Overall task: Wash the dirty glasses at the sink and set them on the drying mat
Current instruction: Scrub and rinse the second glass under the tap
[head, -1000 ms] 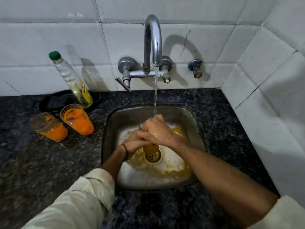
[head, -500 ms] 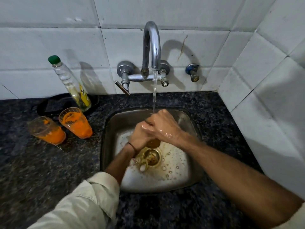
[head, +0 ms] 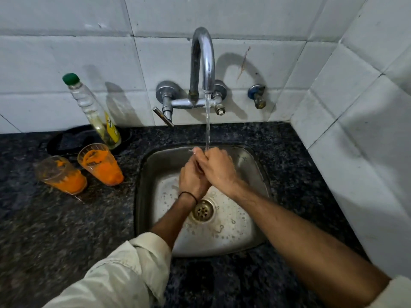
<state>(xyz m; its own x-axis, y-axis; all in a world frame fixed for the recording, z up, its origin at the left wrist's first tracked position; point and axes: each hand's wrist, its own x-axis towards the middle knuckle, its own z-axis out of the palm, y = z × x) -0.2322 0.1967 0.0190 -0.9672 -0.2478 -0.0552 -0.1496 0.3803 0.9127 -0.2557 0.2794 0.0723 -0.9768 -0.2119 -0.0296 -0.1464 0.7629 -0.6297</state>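
Where the water stream [head: 208, 121] lands: on the two hands, pressed together over the back half of the sink [head: 255, 165], right under the tap [head: 203, 61].
Left hand [head: 191, 177]: fingers curled round a clear glass [head: 193, 150]; a dark band [head: 189, 195] circles the wrist, and a pale sleeve [head: 124, 270] is rolled up the forearm.
Right hand [head: 219, 168]: closed from the right over the glass and the left fingers, knuckles up, wet.
Clear glass: held in the air between both hands, almost wholly hidden; only a glint of rim shows at the top of the grip.
Dirty glasses: two on the desk [head: 44, 230] left of the sink, just beside each other, the left glass [head: 60, 174] and the right glass [head: 101, 164], both smeared orange inside.
Bottle [head: 93, 112]: clear, with a green cap and yellow label, behind the dirty glasses by the tiled wall, standing on a black flat thing [head: 66, 138] that I cannot identify.
Sink floor: steel, wet and bubbly, with the drain [head: 202, 211] in the middle, below the left wrist.
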